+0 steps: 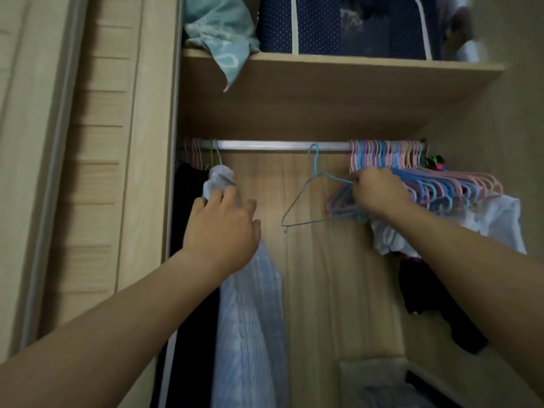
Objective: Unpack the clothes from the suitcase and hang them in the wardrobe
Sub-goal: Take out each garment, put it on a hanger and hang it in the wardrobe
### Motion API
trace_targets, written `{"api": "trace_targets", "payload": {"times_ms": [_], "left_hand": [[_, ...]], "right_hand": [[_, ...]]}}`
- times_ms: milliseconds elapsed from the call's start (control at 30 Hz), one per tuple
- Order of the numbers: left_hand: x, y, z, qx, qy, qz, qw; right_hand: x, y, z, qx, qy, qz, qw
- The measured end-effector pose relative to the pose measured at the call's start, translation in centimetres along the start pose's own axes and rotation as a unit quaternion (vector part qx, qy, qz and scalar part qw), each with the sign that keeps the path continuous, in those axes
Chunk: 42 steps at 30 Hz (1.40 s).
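The wooden shelf (338,83) holds a teal cloth (219,33) – its corner overhangs the edge. A dotted navy bag (297,23) stands beside it.

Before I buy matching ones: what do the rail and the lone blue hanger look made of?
The rail looks like bare metal, silvery with a bright sheen. The lone blue hanger, pinched by the right hand, seems to be thin wire with a coloured coating, judging by its slim, evenly bent outline; the coating type is unclear.

On the rail (279,145), a shirt (250,319) hangs left, bunched hangers (412,178) right, a shelf (338,69) above.
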State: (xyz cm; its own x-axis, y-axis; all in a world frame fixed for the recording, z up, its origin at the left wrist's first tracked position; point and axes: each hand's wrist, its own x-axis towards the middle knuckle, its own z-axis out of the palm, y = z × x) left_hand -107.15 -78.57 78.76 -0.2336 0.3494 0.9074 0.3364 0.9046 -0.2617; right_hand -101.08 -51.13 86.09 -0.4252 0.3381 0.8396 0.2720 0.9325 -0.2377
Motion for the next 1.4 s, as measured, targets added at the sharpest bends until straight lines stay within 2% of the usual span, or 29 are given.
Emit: {"api": "trace_targets", "payload": {"times_ms": [67, 133, 200, 267, 333, 433, 500, 567, 633, 733, 800, 833, 900, 933, 967, 1033, 1133, 1200, 1267, 1300, 1400], "left_hand": [[-3.5, 2.1, 0.3, -0.107, 0.008, 0.022, 0.994], [-7.6, 5.5, 1.4, -0.239, -0.007, 0.042, 0.97], [-12.7, 10.1, 2.8, -0.361, -0.038, 0.052, 0.93], [-19.1, 15.2, 3.8, -0.461, -0.068, 0.045, 0.884], [-26.2, 20.2, 3.9, -0.515, -0.11, 0.038, 0.849], [-36.7, 26.7, 2.7, -0.489, -0.202, 0.082, 0.845], [-42.9, 30.3, 1.3, -0.467, -0.268, 0.147, 0.83], [-48.6, 33.4, 0.2, -0.453, -0.34, 0.219, 0.794], [-53.3, 36.0, -1.0, -0.476, -0.408, 0.279, 0.727], [-56.5, 39.0, -5.4, -0.519, -0.528, 0.331, 0.586], [-57.3, 41.1, -9.6, -0.557, -0.582, 0.315, 0.501], [-57.9, 42.3, -11.6, -0.579, -0.593, 0.296, 0.475], [-59.1, 45.1, -15.3, -0.59, -0.61, 0.295, 0.44], [-59.8, 46.8, -17.1, -0.584, -0.629, 0.296, 0.419], [-60.7, 48.8, -18.7, -0.581, -0.642, 0.295, 0.404], [-62.7, 53.3, -22.4, -0.588, -0.642, 0.29, 0.397], [-65.3, 59.5, -27.8, -0.591, -0.629, 0.286, 0.415], [-66.5, 62.6, -30.2, -0.579, -0.628, 0.274, 0.443], [-67.3, 65.1, -32.3, -0.564, -0.626, 0.289, 0.454], [-67.5, 66.3, -33.5, -0.557, -0.629, 0.306, 0.447], [-69.0, 70.4, -37.0, -0.519, -0.663, 0.372, 0.391]], "right_hand": [[-5.6, 0.7, 1.1, 0.039, 0.009, 0.017, 0.999], [-13.0, 2.6, 2.5, 0.075, 0.037, 0.047, 0.995], [-22.7, 5.5, 3.3, 0.103, 0.057, 0.103, 0.988], [-33.5, 9.0, 2.8, 0.174, 0.029, 0.175, 0.969], [-44.8, 12.7, 0.7, 0.278, -0.046, 0.284, 0.916], [-60.0, 17.5, -6.1, 0.329, -0.142, 0.409, 0.839], [-67.6, 19.5, -12.0, 0.335, -0.165, 0.498, 0.782], [-73.4, 21.1, -17.9, 0.328, -0.165, 0.558, 0.744], [-78.3, 22.5, -23.6, 0.316, -0.144, 0.593, 0.726], [-85.9, 25.0, -30.8, 0.289, -0.112, 0.653, 0.691], [-90.9, 27.5, -34.5, 0.279, -0.119, 0.685, 0.663], [-93.0, 29.0, -35.9, 0.266, -0.144, 0.693, 0.654], [-96.8, 32.5, -37.1, 0.196, -0.256, 0.688, 0.651], [-98.4, 34.3, -37.1, 0.173, -0.319, 0.68, 0.637], [-99.5, 35.9, -36.8, 0.172, -0.345, 0.681, 0.623], [-101.2, 39.2, -35.5, 0.193, -0.308, 0.672, 0.645], [-101.8, 42.5, -36.3, 0.198, -0.13, 0.683, 0.692], [-101.3, 43.3, -39.7, 0.184, -0.09, 0.694, 0.69], [-102.5, 44.4, -43.5, 0.185, -0.083, 0.686, 0.699], [-103.4, 44.9, -45.1, 0.175, -0.089, 0.687, 0.7], [-107.3, 46.2, -48.6, 0.135, -0.089, 0.721, 0.674]]}}
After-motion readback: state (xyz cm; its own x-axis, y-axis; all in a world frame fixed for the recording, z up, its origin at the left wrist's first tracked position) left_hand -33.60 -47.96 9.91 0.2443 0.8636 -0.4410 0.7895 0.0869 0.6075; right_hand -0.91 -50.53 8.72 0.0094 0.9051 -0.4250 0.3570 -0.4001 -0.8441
